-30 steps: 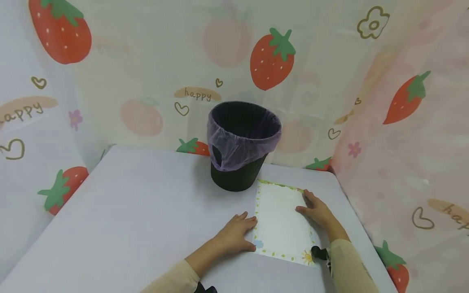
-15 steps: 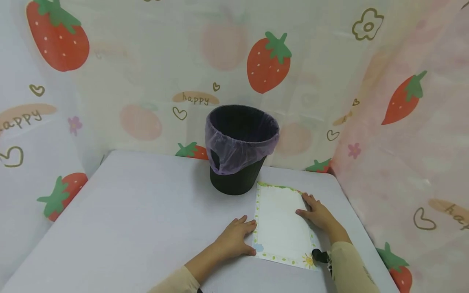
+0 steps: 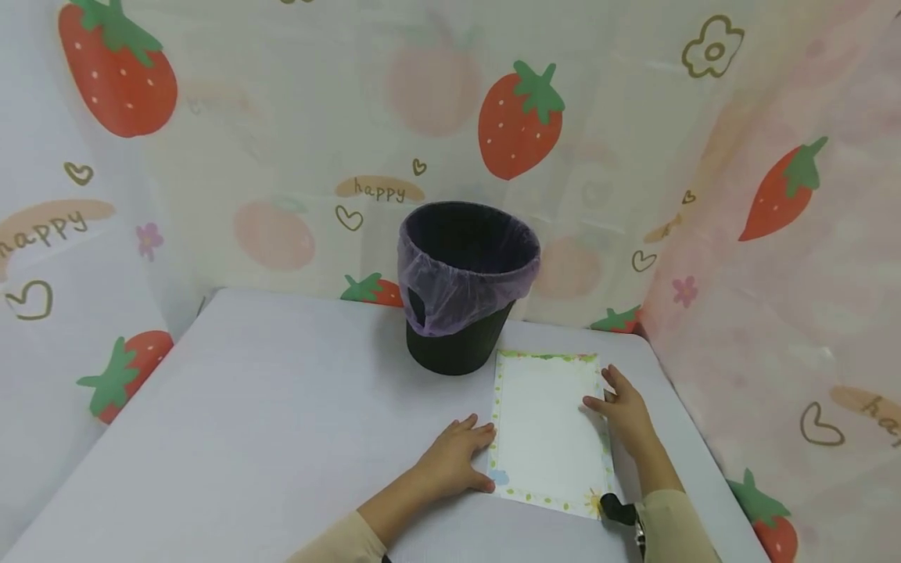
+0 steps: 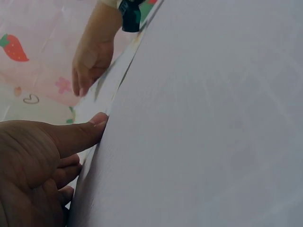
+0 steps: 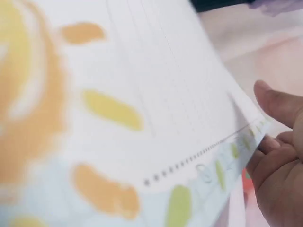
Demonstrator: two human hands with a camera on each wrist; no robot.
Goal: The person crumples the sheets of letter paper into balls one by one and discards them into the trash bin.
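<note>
A sheet of paper (image 3: 545, 426) with a leafy printed border, a blue cloud and a yellow sun lies flat on the white table. My left hand (image 3: 450, 461) rests at its lower left edge, fingers spread, thumb near the corner. In the left wrist view the thumb of that left hand (image 4: 33, 161) lies straight along the edge. My right hand (image 3: 625, 414) hovers at the sheet's right edge, thumb over the paper and fingers spread just beyond the edge. Close up in the right wrist view, the right hand (image 5: 279, 161) has its thumb raised, apart from the sheet (image 5: 142, 71).
A black trash can (image 3: 457, 350) lined with a purple bag (image 3: 457, 293) stands right behind the sheet's upper left corner. Strawberry-printed curtains (image 3: 317, 117) enclose the white table (image 3: 246, 430) at the back and both sides. A black wrist device (image 3: 618, 510) overlaps the sheet's lower right corner.
My right hand has lifted off the sheet's upper right corner and shifted slightly right, uncovering that corner. The left hand keeps its place on the left edge.
</note>
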